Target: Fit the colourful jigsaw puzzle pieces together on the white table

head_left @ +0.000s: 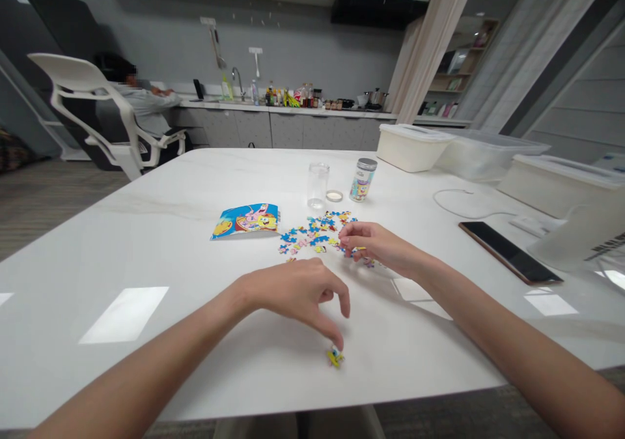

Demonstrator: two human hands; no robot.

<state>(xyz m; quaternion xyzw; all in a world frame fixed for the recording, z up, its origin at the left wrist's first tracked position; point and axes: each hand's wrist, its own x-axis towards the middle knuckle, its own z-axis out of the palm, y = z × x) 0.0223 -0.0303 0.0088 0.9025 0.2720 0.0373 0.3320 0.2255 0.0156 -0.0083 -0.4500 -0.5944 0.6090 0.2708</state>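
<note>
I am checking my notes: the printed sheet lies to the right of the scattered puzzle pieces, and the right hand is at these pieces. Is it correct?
Not quite: the head view shows the printed sheet to the left of the scattered puzzle pieces. The right hand is indeed at these pieces.

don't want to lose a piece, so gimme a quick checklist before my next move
1. Picture sheet printed side up: ok, left of the loose puzzle pieces.
2. Yellow puzzle bit apart from them: ok, by the thumb of the left hand.
3. Left hand open: ok, thumb and index finger apart.
4. Right hand holding a piece: cannot tell, its fingers hide that.
5. Clear jar upright: ok.
</note>
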